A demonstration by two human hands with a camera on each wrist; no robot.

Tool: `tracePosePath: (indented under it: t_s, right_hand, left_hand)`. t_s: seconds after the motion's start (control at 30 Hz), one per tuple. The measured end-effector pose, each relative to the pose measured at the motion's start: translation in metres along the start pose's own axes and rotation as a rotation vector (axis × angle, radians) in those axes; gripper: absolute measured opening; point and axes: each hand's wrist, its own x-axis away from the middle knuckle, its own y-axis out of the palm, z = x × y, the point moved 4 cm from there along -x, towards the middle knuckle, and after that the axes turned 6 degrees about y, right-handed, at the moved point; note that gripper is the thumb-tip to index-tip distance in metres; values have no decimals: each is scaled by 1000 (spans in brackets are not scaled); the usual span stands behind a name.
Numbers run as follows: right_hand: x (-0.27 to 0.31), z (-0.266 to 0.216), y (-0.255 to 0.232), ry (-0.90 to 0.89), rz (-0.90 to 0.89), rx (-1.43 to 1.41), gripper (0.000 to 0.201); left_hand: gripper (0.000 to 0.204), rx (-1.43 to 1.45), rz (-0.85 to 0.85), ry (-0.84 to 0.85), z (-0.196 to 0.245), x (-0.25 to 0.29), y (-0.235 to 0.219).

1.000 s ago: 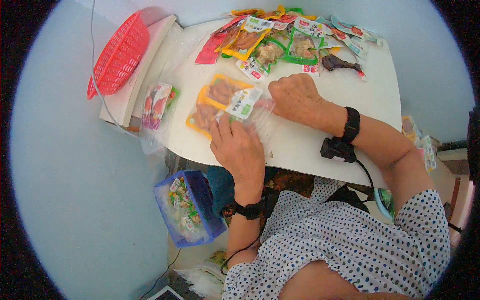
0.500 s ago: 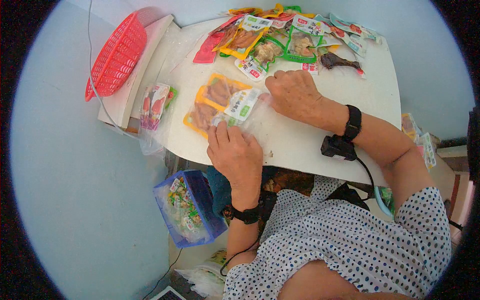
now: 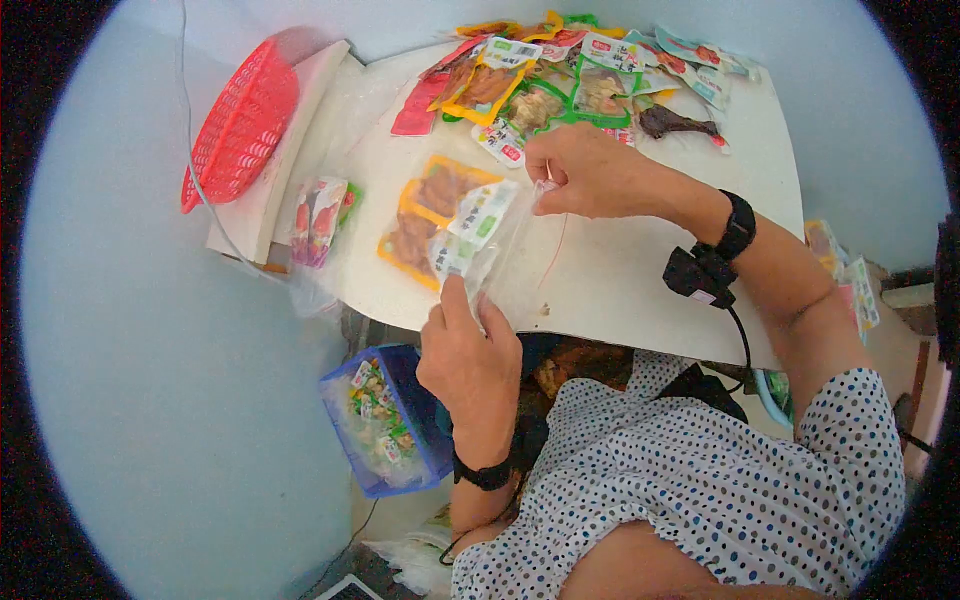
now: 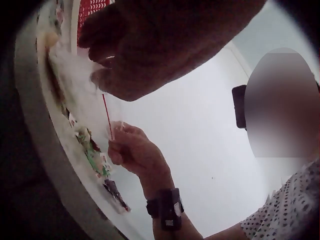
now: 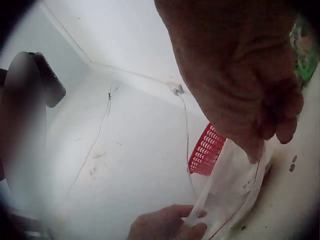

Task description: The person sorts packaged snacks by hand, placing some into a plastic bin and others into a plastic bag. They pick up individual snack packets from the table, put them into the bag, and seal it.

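Clear bag | red line now showing | right grip pinching bag

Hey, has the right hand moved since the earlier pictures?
Yes: in the head view, the right hand has shifted toward the pile of packets, now hiding part of its near edge.

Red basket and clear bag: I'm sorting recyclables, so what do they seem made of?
The red basket looks like molded plastic with a slight sheen, judging by its even color and regular holes. The clear bag seems to be thin, glossy plastic film, being see-through and creased; which plastic, I can't tell.
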Motion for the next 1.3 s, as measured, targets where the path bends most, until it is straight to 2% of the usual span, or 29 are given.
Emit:
tracePosePath:
  t_s: [0.1,0.2,0.4,0.43,0.53,0.57,0.73,0.83,0.93,1.0,1.03,1.07,1.27,1.3]
  right_hand:
    - [2,-13,-9,21,-22,2,22]
    - [5,-23,-18,-42,-17,21,16]
    - [6,-41,-26,76,-33,-116,6]
    - [9,-45,-28,235,-78,-228,6]
    - [10,-43,-27,243,-52,-243,7]
    - [8,-39,-24,187,-30,-207,7]
    - [0,-32,-17,-13,36,-72,7]
    - [-13,-37,-26,67,-43,-202,7]
    - [-20,-56,-40,199,-44,-293,6]
    - [-30,-62,-45,75,42,-312,7]
    - [-35,-67,-49,34,84,-313,9]
    - [-42,-71,-54,3,128,-321,12]
    - [-54,-91,-88,110,148,-530,17]
    - [-60,-91,-86,134,92,-552,17]
  left_hand:
    - [32,43,-15,-8,-2,5,-6]
    - [31,92,9,-22,-5,8,-14]
    - [27,280,123,-17,-24,0,-38]
    - [26,315,129,-21,-27,-4,-43]
    - [25,359,89,26,-38,-17,-56]
    - [20,341,151,63,-41,-22,-58]
    - [16,295,149,142,-42,-37,-60]
    - [14,311,116,161,-43,-50,-65]
    - [14,284,129,186,-45,-69,-84]
    - [14,260,124,195,-49,-87,-94]
    - [14,278,212,246,-51,-97,-99]
    - [15,306,173,232,-56,-111,-105]
    - [19,368,-29,176,-55,-152,-147]
    - [19,413,-67,156,-63,-157,-142]
